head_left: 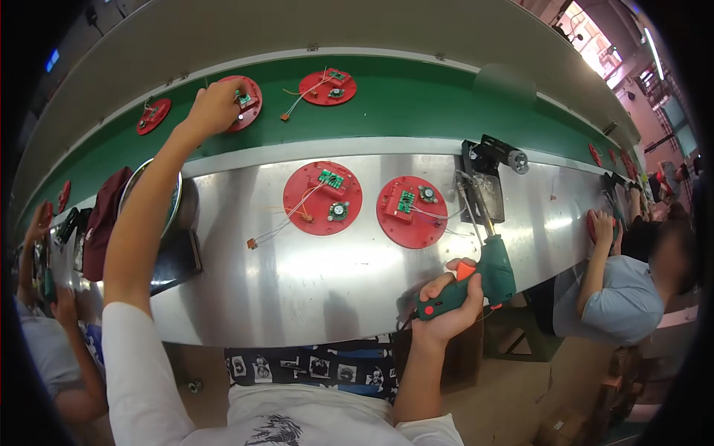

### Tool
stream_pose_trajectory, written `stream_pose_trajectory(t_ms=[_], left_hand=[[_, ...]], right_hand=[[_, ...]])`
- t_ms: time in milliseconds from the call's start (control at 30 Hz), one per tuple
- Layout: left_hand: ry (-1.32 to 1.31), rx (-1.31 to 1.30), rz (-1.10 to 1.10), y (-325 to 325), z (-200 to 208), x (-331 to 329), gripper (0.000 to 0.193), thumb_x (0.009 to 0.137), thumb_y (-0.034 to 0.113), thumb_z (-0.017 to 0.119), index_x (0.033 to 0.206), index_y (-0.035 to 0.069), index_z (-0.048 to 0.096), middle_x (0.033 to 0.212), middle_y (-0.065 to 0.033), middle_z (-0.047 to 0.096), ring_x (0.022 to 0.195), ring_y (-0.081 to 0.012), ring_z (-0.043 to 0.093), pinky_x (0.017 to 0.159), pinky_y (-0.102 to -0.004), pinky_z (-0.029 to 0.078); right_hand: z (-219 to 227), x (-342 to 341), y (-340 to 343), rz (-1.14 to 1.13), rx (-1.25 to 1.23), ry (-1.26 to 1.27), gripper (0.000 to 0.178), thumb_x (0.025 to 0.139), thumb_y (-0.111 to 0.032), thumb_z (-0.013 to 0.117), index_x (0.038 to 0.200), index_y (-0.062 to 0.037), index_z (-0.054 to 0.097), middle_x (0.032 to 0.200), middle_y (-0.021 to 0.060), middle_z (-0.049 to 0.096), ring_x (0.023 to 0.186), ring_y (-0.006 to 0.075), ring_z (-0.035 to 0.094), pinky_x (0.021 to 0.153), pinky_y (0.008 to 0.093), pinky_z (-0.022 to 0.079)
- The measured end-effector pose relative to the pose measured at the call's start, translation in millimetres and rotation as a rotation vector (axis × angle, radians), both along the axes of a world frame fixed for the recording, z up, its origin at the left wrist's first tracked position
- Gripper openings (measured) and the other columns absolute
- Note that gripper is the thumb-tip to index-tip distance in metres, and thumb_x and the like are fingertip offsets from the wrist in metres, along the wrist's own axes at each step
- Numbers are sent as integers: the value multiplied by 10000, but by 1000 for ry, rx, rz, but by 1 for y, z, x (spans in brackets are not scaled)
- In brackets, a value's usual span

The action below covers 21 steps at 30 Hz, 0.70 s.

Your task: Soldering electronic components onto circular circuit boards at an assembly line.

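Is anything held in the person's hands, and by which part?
The right hand holds the green soldering gun by its handle. The left hand is at a red disc; whether it grips it cannot be told.

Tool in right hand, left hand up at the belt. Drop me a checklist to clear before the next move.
1. Right hand gripping the green pistol-shaped soldering tool: ok.
2. Tool's metal barrel at the black metal stand, off the discs: ok.
3. Right-hand red round disc on the shiny steel bench, green board facing up: ok.
4. That disc's thin pale wires clear of the tool: cannot tell; they run toward it.
5. Left hand firmly holding the red round belt disc: cannot tell; fingertips partly hidden.
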<state>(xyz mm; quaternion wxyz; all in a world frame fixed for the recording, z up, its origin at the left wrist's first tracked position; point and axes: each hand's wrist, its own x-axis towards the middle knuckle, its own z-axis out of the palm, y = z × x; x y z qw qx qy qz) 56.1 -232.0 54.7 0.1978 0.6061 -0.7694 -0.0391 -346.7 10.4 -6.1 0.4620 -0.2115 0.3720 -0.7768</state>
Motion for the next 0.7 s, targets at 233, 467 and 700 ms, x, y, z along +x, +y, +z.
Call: stream_pose_trajectory(t_ms=[233,467,700], left_hand=[[-169,-241,168,-87,-12,-126,392,893,396,619,965,19,699,1015,-221,686,999,-409,645,846,-515,516],[252,-58,229,-157,-93,-118,363,956,342,543,916,17,699,964,-227,693,953,-391,666,812,-474,513],[629,-180,-423,-123,-40,-124,315,982,240,561,907,-42,682,1351,-170,556,1137,-238,599,915,-296,461]], right_hand=[[8,-9,6,-125,3,12,364,989,-342,419,1010,-4,553,616,83,557,432,171,495,423,298,438],[-1,11,-2,-129,-8,-66,287,970,-242,486,1080,20,528,881,149,607,475,188,552,426,330,481],[-2,-8,3,-188,-51,-38,274,985,-216,476,1115,23,510,973,161,583,500,196,562,423,326,479]])
